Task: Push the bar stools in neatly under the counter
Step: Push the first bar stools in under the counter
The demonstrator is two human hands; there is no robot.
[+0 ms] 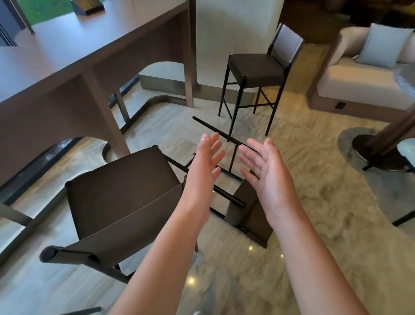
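Observation:
A long brown counter (87,45) runs along the left. Beside it at the lower left, a bar stool (119,191) with a dark brown seat stands out from the counter, its backrest toward me. A second stool (249,214) lies tipped over on the marble floor in the middle, its black legs pointing away toward the counter. The third stool (255,66) stands upright further back by the white pillar. My left hand (206,162) and my right hand (260,171) hover above the fallen stool, palms facing each other, fingers straight, touching nothing.
A black box (87,5) sits on the counter's far end. The white pillar (231,34) rises behind the counter. At the right are a sofa (362,76) with a cushion, a round pedestal table (414,80) and another seat (413,154).

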